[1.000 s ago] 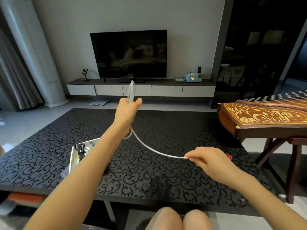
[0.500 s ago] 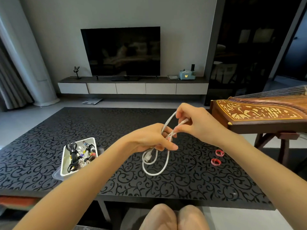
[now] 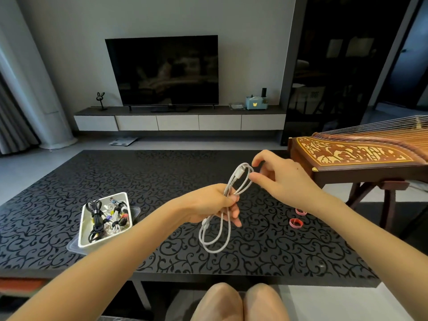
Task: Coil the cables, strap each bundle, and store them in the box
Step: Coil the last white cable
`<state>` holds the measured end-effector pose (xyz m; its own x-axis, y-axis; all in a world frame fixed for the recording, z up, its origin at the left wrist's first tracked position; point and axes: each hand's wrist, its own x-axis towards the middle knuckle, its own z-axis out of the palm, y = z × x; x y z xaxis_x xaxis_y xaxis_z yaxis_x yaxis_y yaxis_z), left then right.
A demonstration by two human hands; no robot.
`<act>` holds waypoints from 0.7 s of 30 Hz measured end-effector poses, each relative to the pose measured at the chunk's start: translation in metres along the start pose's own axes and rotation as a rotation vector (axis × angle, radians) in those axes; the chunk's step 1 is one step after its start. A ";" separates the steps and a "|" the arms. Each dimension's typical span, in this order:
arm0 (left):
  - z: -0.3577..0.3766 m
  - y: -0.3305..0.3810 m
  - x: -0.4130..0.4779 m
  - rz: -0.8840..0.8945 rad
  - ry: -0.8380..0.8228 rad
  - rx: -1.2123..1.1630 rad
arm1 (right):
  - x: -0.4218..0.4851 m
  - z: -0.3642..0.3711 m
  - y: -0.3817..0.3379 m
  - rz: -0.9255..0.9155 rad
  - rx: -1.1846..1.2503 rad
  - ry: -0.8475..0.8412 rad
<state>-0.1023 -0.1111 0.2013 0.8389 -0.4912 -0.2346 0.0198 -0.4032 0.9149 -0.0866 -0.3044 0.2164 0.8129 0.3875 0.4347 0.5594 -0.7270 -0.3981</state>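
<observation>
A white cable (image 3: 214, 237) is coiled into long loops above the black patterned table (image 3: 92, 177). My left hand (image 3: 208, 205) grips the bundle at its middle, so loops stick out above and hang below the fist. My right hand (image 3: 284, 179) is at the top loop with thumb and forefinger parted; the thumb tip touches the loop. A white box (image 3: 81, 225) at the left holds several strapped black and white cable bundles. Two red straps (image 3: 295, 223) lie on the table under my right forearm.
A wooden zither (image 3: 347, 154) on a stand stands close to the table's right end. A clear lid (image 3: 136, 210) sits under the box. Beyond the table are a TV (image 3: 162, 70) and a low cabinet. My knees show below the near table edge.
The cable was stretched between my two hands, then gathered into loops in my left hand. My right hand has eased its pinch and now sits at the top loop.
</observation>
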 end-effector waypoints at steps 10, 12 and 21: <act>0.023 -0.016 0.015 0.148 0.381 0.777 | -0.012 0.025 -0.016 0.292 0.560 0.041; 0.025 -0.021 0.012 0.319 0.443 0.788 | -0.015 0.029 -0.013 0.328 0.733 0.062; 0.028 -0.030 0.024 0.233 0.051 0.043 | -0.043 0.056 0.012 0.457 1.222 0.072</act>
<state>-0.0981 -0.1323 0.1590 0.8444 -0.5357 -0.0008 -0.1999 -0.3166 0.9272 -0.1063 -0.2982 0.1479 0.9783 0.1852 0.0930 0.0526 0.2121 -0.9758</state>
